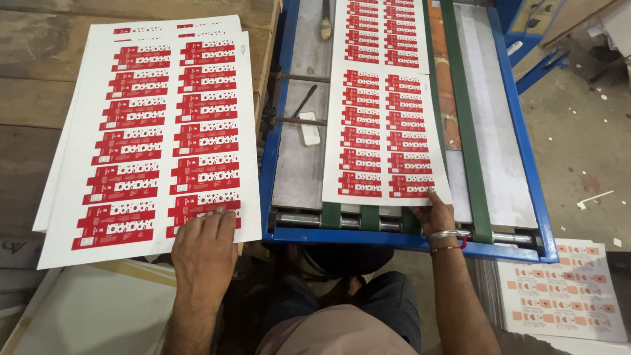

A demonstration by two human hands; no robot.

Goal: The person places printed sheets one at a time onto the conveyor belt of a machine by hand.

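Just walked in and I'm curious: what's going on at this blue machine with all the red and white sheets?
A person is handling printed sheets. Their left hand lies flat on a stack of sheets on the wooden table. Their right hand holds the near edge of one sheet lying on the green belts of the blue machine. Another sheet lies further along.

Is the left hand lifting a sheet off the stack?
No, the left hand lies flat, palm down, on the near edge of the top sheet, which rests level on the stack.

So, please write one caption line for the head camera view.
Left hand rests on a stack of red-printed sheets; right hand holds a printed sheet on the blue conveyor machine.
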